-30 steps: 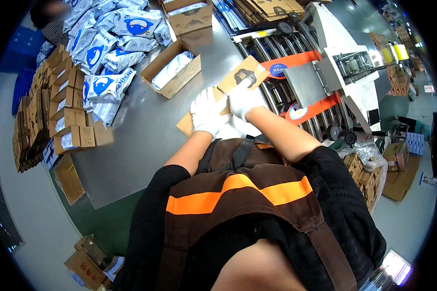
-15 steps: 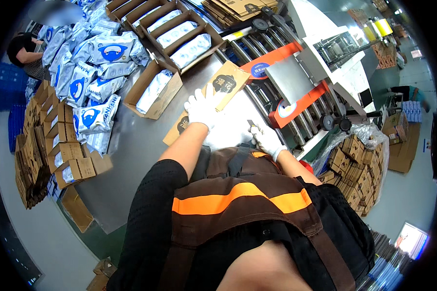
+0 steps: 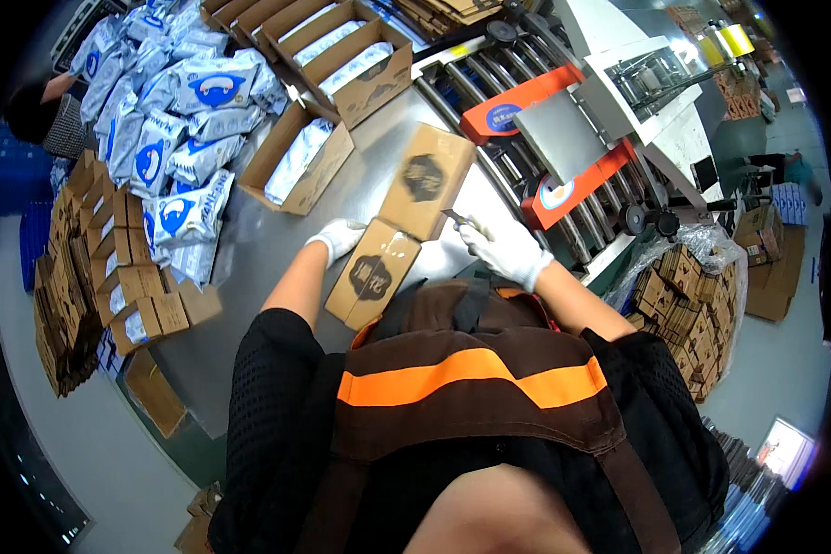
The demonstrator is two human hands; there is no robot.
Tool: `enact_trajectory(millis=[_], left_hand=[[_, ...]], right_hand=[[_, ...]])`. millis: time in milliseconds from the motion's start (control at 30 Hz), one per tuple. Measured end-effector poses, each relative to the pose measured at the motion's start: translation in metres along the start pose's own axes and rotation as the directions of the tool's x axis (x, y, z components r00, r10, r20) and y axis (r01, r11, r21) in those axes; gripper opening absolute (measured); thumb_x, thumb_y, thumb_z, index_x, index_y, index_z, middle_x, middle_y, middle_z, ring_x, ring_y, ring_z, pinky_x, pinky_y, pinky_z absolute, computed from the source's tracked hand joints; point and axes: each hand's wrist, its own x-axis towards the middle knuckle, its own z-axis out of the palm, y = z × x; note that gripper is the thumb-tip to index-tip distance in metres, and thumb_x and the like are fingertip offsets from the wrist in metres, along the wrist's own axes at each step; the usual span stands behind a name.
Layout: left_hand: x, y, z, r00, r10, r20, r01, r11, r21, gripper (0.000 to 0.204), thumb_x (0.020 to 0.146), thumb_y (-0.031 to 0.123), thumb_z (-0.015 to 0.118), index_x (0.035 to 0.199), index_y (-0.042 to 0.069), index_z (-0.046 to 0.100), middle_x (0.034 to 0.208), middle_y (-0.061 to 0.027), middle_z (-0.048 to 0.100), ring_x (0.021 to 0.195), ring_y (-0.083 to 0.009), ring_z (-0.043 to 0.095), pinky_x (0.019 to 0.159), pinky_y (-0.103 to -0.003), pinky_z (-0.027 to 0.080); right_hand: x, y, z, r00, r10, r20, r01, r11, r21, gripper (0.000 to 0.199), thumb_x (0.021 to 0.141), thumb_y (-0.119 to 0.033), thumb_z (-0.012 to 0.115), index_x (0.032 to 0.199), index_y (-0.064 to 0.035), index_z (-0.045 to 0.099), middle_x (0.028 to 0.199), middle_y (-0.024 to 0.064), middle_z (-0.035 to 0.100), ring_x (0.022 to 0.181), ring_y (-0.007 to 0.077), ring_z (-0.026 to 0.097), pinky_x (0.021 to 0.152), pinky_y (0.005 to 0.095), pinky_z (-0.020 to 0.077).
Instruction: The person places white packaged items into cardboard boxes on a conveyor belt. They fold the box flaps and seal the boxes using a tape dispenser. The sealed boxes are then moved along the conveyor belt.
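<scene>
Two closed brown cardboard boxes with dark printed patches lie end to end in front of me, a nearer box point(image 3: 353, 294) and a farther box point(image 3: 445, 152). My left hand point(image 3: 340, 240), in a white glove, rests at the left side of the nearer box, by the joint between the two; its fingers are partly hard to make out. In my right hand point(image 3: 508, 249), also gloved, is a utility knife point(image 3: 454, 219). Its blade points left toward the farther box's right side, close to the near corner.
An open box point(image 3: 319, 175) holding a white pack stands left of the boxes, with more open boxes point(image 3: 374, 83) behind. White-and-blue packs point(image 3: 189, 152) are heaped at the left. A roller machine point(image 3: 563, 166) stands at the right, flattened cartons point(image 3: 688, 314) below it. A person point(image 3: 51, 111) is far left.
My left hand has moved from the top of the boxes to their left side. My right hand has moved forward and up with the knife, and both boxes now show their full tops.
</scene>
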Motion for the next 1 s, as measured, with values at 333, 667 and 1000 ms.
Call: enact_trajectory(millis=[333,667,1000], left_hand=[[-0.139,0.123,0.011,0.93,0.079,-0.359,-0.096,0.995,-0.029,0.11,0.069,0.056,0.084,0.153,-0.001,0.042,0.143,-0.0262,0.057,0.134,-0.0352,0.056,0.113,-0.037,0.042],[-0.136,0.125,0.011,0.933,0.013,-0.358,0.001,0.999,0.039,0.108,0.072,0.054,0.082,0.156,0.001,0.037,0.152,-0.0257,0.047,0.137,-0.0366,0.052,0.113,-0.037,0.043],[-0.052,0.255,0.042,0.89,0.351,-0.292,-0.086,0.757,0.648,0.107,0.071,0.053,0.076,0.161,0.017,0.031,0.151,-0.0306,0.037,0.139,-0.0479,0.039,0.116,-0.056,0.03]], right_hand=[[0.071,-0.05,0.057,0.995,0.101,-0.006,-0.095,0.911,-0.402,0.033,0.101,-0.023,0.044,0.107,0.001,0.066,0.1,0.0287,0.072,0.096,0.0432,0.071,0.088,0.0502,0.0545],[0.031,-0.028,0.045,0.948,0.192,0.253,-0.018,0.827,-0.562,0.032,0.096,-0.019,0.05,0.105,-0.0018,0.074,0.099,0.0249,0.074,0.094,0.0413,0.073,0.086,0.0469,0.0564],[-0.052,0.042,-0.012,0.944,0.276,-0.182,-0.225,0.94,0.258,0.032,0.106,-0.037,0.054,0.111,-0.0078,0.064,0.073,0.0078,0.066,0.064,0.0234,0.065,0.061,0.0362,0.0508]])
